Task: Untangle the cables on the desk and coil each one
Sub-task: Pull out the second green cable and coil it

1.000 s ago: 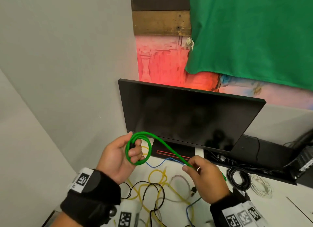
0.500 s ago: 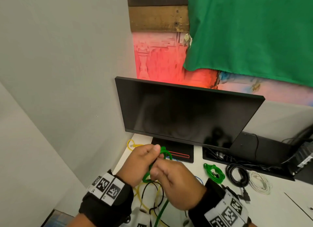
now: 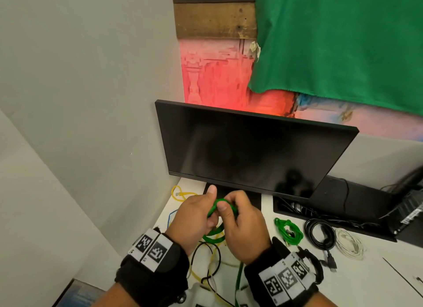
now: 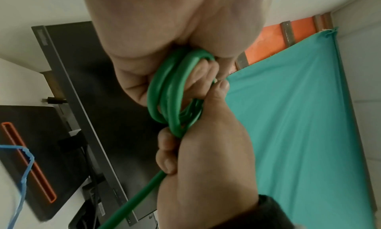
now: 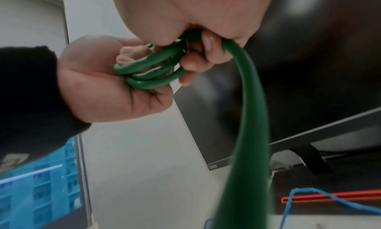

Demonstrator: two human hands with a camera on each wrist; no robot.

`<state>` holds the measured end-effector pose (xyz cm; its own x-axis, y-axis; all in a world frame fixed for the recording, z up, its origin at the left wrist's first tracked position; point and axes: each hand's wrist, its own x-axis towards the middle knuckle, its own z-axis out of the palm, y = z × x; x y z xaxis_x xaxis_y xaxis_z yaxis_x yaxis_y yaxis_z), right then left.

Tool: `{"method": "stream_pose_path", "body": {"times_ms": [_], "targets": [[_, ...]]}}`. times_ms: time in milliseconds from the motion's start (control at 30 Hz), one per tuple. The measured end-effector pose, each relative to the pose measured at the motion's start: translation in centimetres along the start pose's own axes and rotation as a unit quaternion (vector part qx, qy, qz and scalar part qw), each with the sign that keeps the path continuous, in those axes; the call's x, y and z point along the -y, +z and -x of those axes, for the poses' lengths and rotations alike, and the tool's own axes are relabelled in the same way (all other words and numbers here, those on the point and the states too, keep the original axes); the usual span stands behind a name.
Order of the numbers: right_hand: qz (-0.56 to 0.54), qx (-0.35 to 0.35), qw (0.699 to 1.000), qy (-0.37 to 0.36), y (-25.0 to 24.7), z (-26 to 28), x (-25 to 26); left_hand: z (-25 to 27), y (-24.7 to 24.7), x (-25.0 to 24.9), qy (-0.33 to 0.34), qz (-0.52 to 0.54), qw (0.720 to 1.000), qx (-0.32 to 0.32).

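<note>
Now both hands (image 3: 219, 222) closed tighter on green cable (image 3: 214, 234) coil.

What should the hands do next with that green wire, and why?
Probably wrap one more loop. The left hand holds a few loops of the green cable, while the right hand pinches the strand feeding in. A long loose tail hangs down uncoiled, so the coil looks unfinished.

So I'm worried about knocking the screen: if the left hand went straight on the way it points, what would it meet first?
Most likely the monitor. The left hand, gripping the green cable, points up and away toward the screen's lower edge, with nothing visible between; the gap's depth is unclear.
</note>
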<state>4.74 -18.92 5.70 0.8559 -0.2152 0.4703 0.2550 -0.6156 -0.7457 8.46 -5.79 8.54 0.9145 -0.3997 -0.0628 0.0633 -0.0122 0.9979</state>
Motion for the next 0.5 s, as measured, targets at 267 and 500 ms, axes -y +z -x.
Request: {"method": "stream_pose_path", "body": {"times_ms": [267,500], "targets": [[-0.209,0.0,0.974,0.083,0.1,-0.5,0.6,0.9,1.3,1.5,0.068,0.073,0.994,0.037],[-0.269,0.116,0.951,0.098,0.3,-1.0,-0.3,0.8,1.2,0.4,-0.015,0.143,0.986,-0.081]]}}
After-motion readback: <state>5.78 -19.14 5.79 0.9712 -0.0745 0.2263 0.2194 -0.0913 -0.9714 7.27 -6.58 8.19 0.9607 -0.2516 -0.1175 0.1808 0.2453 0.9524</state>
